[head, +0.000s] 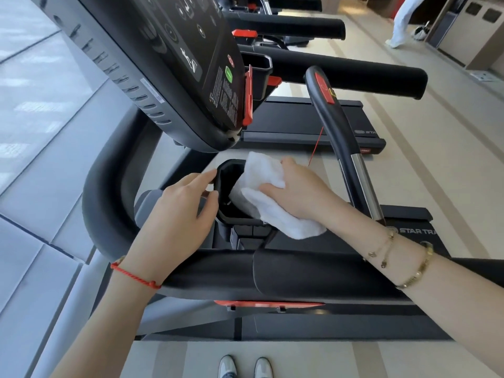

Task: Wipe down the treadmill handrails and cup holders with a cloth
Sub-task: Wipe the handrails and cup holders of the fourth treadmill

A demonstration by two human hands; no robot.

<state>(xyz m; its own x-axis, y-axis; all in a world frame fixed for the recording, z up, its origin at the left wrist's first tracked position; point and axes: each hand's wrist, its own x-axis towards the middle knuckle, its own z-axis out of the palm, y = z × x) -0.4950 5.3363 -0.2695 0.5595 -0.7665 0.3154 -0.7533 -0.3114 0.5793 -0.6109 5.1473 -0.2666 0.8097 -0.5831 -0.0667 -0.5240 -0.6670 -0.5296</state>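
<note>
A black cup holder (224, 170) sits below the treadmill console (191, 64). My right hand (302, 189) grips a folded white cloth (268, 173), which is pushed into the holder's right side and hangs over its rim. My left hand (180, 211) rests against the holder's left rim with the fingers lightly curved around it. A thick black handrail (286, 271) runs across just below both wrists. A second rail (327, 110) with a red marking and a chrome section rises at the right.
More treadmills (313, 118) with black handrails stand in a row behind this one. A window wall lies to the left. Beige floor runs along the right, where a person in white (403, 20) walks near bins. My shoes (245, 366) show at the bottom.
</note>
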